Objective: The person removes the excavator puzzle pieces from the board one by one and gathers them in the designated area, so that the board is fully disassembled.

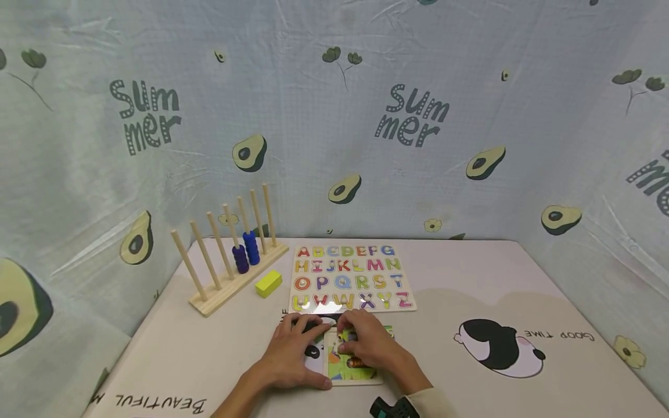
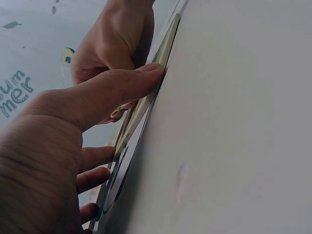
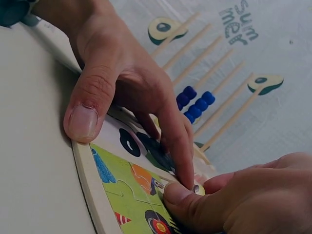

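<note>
A jigsaw puzzle [image 1: 360,373] in a shallow wooden frame lies on the table, its picture green with colourful shapes. My left hand [image 1: 290,354] spans the frame's left side, thumb on the near left corner and index finger reaching to the far left corner. The other left fingers spread past the edge. Over the far part of the puzzle, my right hand [image 1: 371,342] pinches a small puzzle piece [image 3: 199,189] between thumb and index finger. Only a yellow bit of that piece shows; the fingers cover the rest.
Beyond the puzzle lies an alphabet board [image 1: 345,276] with coloured letters. A yellow block [image 1: 269,284] sits to its left, beside a wooden peg rack [image 1: 237,284] with blue and purple beads on two pegs. A printed cloth curtain [image 1: 313,116] hangs behind the table [image 1: 428,337].
</note>
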Demonstrator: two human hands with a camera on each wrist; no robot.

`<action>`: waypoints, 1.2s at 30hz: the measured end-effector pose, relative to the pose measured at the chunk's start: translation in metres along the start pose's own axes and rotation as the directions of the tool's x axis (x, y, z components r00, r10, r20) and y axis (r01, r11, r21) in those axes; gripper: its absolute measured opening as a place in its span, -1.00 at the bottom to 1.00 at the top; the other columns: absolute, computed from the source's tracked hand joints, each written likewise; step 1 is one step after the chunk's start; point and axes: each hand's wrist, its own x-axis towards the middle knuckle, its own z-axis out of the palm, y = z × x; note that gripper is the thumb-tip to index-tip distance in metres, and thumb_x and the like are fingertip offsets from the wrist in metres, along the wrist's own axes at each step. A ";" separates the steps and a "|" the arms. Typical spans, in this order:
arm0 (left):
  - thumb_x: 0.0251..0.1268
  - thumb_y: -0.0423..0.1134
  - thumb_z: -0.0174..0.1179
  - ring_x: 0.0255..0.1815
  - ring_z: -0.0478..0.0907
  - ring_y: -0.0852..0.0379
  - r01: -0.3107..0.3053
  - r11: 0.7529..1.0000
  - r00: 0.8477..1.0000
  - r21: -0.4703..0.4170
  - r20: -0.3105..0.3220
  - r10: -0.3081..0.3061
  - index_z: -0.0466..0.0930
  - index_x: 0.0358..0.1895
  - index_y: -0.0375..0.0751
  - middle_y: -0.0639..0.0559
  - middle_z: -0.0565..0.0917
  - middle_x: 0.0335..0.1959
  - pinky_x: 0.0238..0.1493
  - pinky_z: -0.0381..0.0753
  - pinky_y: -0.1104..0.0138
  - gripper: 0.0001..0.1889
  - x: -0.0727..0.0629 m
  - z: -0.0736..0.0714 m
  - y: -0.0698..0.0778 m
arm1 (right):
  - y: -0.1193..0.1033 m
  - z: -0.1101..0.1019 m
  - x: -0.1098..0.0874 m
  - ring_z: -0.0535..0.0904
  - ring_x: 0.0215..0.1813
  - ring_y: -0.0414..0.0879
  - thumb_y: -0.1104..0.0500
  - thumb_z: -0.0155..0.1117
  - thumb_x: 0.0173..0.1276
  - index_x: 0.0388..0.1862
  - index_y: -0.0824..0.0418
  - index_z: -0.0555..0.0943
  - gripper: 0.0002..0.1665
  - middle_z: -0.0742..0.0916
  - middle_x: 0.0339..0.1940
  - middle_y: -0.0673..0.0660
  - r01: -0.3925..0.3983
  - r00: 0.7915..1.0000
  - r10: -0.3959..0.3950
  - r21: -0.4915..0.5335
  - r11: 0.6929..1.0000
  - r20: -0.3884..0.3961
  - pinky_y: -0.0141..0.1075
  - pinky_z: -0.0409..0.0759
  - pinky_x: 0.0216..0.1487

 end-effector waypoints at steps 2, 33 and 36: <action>-0.31 0.50 0.45 0.38 0.12 -0.14 0.002 1.000 1.000 0.001 0.003 -0.002 0.47 0.43 0.16 0.12 0.38 0.36 0.36 0.18 -0.25 0.06 0.000 0.000 0.000 | 0.000 0.000 0.000 0.44 -0.15 -0.21 0.12 0.55 0.21 -0.24 -0.08 0.56 -0.70 0.58 -0.24 -0.18 0.000 1.000 0.000 0.021 1.000 -0.005 -0.20 0.50 0.02; -0.31 0.50 0.45 0.37 0.12 -0.16 0.012 1.000 1.000 0.001 0.013 -0.012 0.46 0.43 0.16 0.10 0.37 0.35 0.37 0.16 -0.27 0.06 0.000 -0.001 0.001 | 0.006 -0.011 -0.014 0.60 -0.19 -0.23 0.15 0.39 0.40 -0.10 0.07 0.61 -0.84 0.74 -0.19 -0.06 -0.007 0.997 0.017 0.131 0.991 -0.071 -0.30 0.60 -0.07; -0.32 0.50 0.45 0.37 0.13 -0.16 0.013 1.000 1.000 0.001 0.010 -0.013 0.47 0.43 0.16 0.10 0.38 0.35 0.36 0.17 -0.27 0.07 0.000 -0.001 0.001 | 0.011 -0.014 -0.018 0.55 -0.26 -0.22 0.13 0.40 0.39 -0.13 0.09 0.62 -0.85 0.68 -0.30 -0.10 -0.027 0.996 0.039 0.134 0.991 -0.082 -0.36 0.53 -0.19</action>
